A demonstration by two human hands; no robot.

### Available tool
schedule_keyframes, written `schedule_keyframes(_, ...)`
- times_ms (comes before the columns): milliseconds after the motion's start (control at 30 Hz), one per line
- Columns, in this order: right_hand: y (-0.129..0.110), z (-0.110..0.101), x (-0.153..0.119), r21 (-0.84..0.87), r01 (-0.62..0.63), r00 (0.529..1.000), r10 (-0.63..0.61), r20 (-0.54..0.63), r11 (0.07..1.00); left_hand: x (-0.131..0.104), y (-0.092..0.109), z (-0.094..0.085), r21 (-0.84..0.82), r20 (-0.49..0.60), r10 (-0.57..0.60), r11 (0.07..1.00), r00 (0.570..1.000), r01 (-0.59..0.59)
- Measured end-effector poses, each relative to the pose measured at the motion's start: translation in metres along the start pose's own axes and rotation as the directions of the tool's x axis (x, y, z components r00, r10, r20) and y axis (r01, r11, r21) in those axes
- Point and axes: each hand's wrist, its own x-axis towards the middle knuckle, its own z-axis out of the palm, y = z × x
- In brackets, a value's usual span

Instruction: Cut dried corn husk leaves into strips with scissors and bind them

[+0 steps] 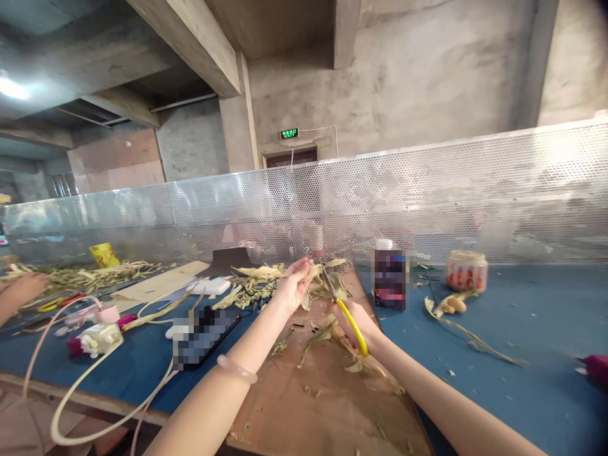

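Head view shows the left hand [295, 285] pinching a dried leaf [313, 273] above the brown board [294, 405], the right hand [367, 323] gripping yellow scissors [353, 325]; this seems trimming, which calls for careful blade placement.

The head camera views forward and down from above and behind the fingers [306, 269], within arm's reach, taking in the surface [294, 405] beneath and the wall [413, 95] beyond.

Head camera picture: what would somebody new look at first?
Probably the yellow-handled metal scissors in the right hand, by the left hand in the middle. Next, perhaps the shiny, hole-filled metal screen behind the blue tabletop, and the glowing green exit sign above it.
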Motion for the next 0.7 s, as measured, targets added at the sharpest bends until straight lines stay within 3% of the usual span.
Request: schedule_keyframes(700,0.0014,0.0041,-0.001,0.054,-0.055,0.998,0.056,-0.009,0.997,-0.0065,-0.001,0.0043,0.087,-0.003,-0.004,0.996,1.0,0.005)
